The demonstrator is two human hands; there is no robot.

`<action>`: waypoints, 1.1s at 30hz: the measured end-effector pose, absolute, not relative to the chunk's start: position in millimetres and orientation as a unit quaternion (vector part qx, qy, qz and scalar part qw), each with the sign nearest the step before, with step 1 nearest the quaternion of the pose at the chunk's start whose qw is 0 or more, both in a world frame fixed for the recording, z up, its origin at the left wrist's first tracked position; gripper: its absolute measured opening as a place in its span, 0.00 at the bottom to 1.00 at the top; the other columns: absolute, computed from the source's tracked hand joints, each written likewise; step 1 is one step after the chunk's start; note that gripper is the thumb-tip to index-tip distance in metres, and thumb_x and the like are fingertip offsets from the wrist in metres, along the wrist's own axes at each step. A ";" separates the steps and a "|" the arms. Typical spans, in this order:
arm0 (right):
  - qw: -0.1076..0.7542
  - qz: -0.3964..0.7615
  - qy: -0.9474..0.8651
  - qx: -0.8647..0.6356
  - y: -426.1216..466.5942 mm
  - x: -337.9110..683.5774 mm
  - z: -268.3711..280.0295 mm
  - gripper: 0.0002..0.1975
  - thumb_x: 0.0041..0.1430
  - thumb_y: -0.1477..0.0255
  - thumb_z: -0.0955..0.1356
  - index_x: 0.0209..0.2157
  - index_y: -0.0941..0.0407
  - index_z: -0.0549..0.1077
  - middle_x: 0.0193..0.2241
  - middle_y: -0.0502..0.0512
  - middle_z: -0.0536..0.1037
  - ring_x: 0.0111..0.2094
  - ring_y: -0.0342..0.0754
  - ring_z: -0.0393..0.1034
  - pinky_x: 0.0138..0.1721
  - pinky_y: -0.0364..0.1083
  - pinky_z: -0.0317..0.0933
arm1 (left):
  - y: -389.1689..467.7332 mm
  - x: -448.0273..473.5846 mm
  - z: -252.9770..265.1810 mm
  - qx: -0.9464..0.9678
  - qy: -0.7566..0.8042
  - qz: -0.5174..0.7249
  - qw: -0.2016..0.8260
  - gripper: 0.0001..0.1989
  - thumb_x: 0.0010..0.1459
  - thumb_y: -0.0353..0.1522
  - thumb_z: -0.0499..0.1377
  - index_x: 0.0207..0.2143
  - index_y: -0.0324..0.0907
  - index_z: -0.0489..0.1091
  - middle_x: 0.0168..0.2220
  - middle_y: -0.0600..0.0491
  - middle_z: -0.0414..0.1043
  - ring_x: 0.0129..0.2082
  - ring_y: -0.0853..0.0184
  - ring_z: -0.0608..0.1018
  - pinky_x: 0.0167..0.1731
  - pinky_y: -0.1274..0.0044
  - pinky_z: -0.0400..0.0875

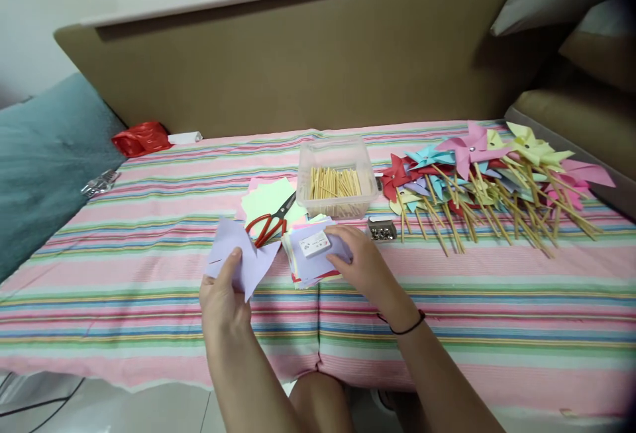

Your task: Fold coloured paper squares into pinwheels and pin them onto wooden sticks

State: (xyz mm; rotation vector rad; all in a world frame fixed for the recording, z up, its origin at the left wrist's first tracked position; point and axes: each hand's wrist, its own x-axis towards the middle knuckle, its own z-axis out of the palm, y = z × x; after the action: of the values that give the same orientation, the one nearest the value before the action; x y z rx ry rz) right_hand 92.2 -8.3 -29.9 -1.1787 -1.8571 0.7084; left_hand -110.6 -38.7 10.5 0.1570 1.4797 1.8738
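Nearest the front edge of the striped surface (pixel 163 314), left of its middle, the left hand (pixel 223 297) is pinching a purple sheet (pixel 248 257) between thumb and curled fingers. Slits are showing in that sheet, so its cutting looks at least begun; no folding or joining to a stick is showing yet. The right hand (pixel 355 254) is reaching to a paper stack (pixel 301 274), thumb and fingers parted around the right end of a small white box (pixel 315 244); whether it is gripping cannot be told. Just beyond, red-handled scissors (pixel 265 229) are resting partly on pale sheets (pixel 268 198), while metal fasteners (pixel 381 230) are sitting in a small box. Farther back, a clear tub (pixel 338 149) is holding many sticks (pixel 335 183). Toward the far right corner, finished-looking pinwheels (pixel 472 147) are lying heaped, so much seems done, with plenty of paper and sticks remaining.
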 end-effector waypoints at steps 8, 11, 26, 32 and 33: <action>0.344 0.234 -0.804 -0.426 1.4 78.7 -37.8 0.25 0.52 0.84 0.61 0.52 0.58 0.69 0.52 0.62 0.73 0.55 0.57 0.63 0.59 0.60 0.54 | -42.1 -122.8 -4.0 0.076 0.580 0.683 0.438 0.13 0.40 0.23 0.68 0.30 0.37 0.71 0.29 0.52 0.76 0.28 0.71 0.78 0.26 0.84 0.73; 0.335 0.225 -0.804 -0.437 3.0 79.1 -36.9 0.20 0.55 0.82 0.63 0.49 0.55 0.71 0.47 0.60 0.75 0.51 0.58 0.66 0.55 0.61 0.57 | -45.3 -127.7 -5.1 0.087 0.614 0.655 0.431 0.18 0.38 0.24 0.70 0.34 0.37 0.70 0.32 0.50 0.76 0.28 0.69 0.78 0.27 0.80 0.74; 0.353 0.198 -0.708 -0.579 -13.2 112.4 -25.5 0.17 0.53 0.74 0.68 0.47 0.56 0.72 0.46 0.58 0.77 0.47 0.56 0.71 0.48 0.54 0.64 | -40.7 -128.1 -18.4 0.170 0.748 0.517 0.380 0.28 0.37 0.28 0.70 0.42 0.39 0.65 0.35 0.49 0.73 0.28 0.67 0.76 0.29 0.73 0.72; 0.238 0.226 -0.652 -0.684 -24.3 155.3 -32.3 0.15 0.48 0.71 0.70 0.41 0.54 0.74 0.35 0.54 0.80 0.36 0.54 0.74 0.37 0.50 0.64 | -39.8 -130.1 -18.6 0.171 0.761 0.506 0.368 0.28 0.37 0.29 0.70 0.43 0.39 0.65 0.34 0.50 0.72 0.27 0.67 0.75 0.29 0.73 0.72; 0.206 0.228 -0.657 -0.688 -25.1 159.2 -34.3 0.14 0.47 0.71 0.70 0.39 0.54 0.74 0.33 0.53 0.79 0.34 0.54 0.74 0.34 0.49 0.64 | -39.9 -130.0 -18.1 0.172 0.763 0.505 0.366 0.28 0.37 0.29 0.70 0.42 0.39 0.65 0.33 0.50 0.72 0.27 0.68 0.75 0.29 0.73 0.72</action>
State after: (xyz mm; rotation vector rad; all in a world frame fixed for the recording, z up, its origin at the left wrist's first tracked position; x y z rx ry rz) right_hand 159.2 -25.1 -34.3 -1.9173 -1.8308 0.6347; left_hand -130.0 -39.9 -18.1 0.4434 1.9604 1.2978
